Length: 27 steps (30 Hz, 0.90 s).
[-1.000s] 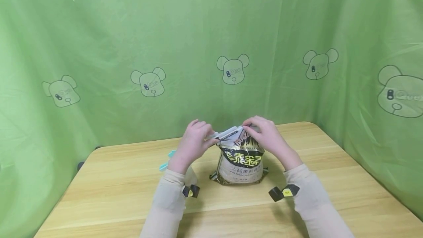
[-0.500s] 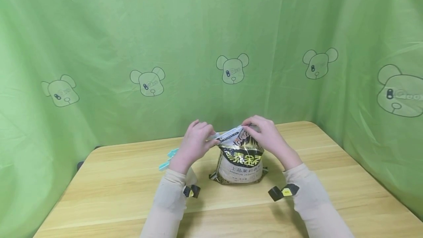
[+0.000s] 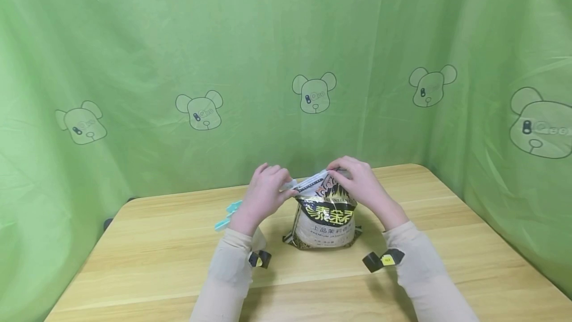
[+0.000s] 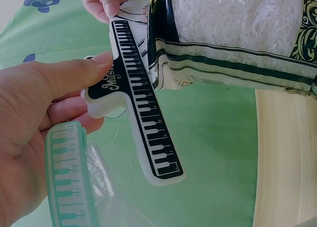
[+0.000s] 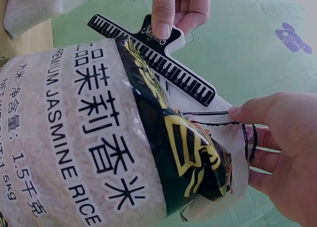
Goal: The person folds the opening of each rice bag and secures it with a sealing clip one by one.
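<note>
A bag of jasmine rice (image 3: 328, 235) stands upright on the table, its printed top drawn up and folded over. My left hand (image 3: 267, 190) pinches the handle of a black and white clip (image 4: 143, 108) with a piano-key pattern, thumb on the "Music" lettering. In the right wrist view the clip (image 5: 153, 61) lies along the folded top of the rice bag (image 5: 89, 123). At the other end of the fold, my right hand (image 3: 359, 180) pinches the bag's top corner between thumb and fingers.
A teal piano-key clip (image 4: 67, 172) sits on a clear plastic bag near my left wrist, partly behind the arm in the head view. The wooden table (image 3: 147, 252) meets a green curtain (image 3: 250, 53) at the back and sides.
The clip has tipped slightly at the bag's top, its white edge now showing thinner in the head view. Both hands keep almost the same place and the bag still stands.
</note>
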Available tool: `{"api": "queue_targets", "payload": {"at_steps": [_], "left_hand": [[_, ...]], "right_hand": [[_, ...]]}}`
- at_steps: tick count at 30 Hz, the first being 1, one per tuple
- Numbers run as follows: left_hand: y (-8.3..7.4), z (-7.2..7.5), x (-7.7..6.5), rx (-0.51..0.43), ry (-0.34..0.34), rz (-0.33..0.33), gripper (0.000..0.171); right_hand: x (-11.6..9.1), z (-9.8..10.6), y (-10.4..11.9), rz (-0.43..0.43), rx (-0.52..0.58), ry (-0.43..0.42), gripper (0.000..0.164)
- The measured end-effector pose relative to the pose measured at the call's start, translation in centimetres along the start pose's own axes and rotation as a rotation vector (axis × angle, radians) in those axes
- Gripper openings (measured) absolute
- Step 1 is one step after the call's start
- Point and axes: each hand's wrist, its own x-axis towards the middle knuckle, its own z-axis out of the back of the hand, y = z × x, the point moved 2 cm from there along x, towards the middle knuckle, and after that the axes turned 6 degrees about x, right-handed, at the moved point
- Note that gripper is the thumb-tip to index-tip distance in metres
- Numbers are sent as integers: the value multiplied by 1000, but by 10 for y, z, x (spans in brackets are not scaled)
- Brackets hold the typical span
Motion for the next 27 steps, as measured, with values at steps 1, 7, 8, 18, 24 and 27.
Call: {"api": "queue_targets", "payload": {"at_steps": [1, 7, 8, 18, 24, 27], "left_hand": [[0, 0, 0, 4, 4, 5, 27], [1, -1, 0, 1, 43, 47, 30], [1, -1, 0, 1, 47, 53, 30], [4, -1, -1, 8, 86, 81, 30], [7, 3, -1, -21, 120, 99, 28], [9, 5, -1, -41, 135, 106, 28]], "right_hand": [[0, 0, 0, 0, 0, 0, 14], [0, 0, 0, -7, -3, 4, 15], [0, 0, 0, -7, -4, 4, 15], [0, 0, 1, -9, -9, 7, 15], [0, 0, 0, -15, -6, 9, 15], [0, 1, 0, -16, -7, 11, 15]]}}
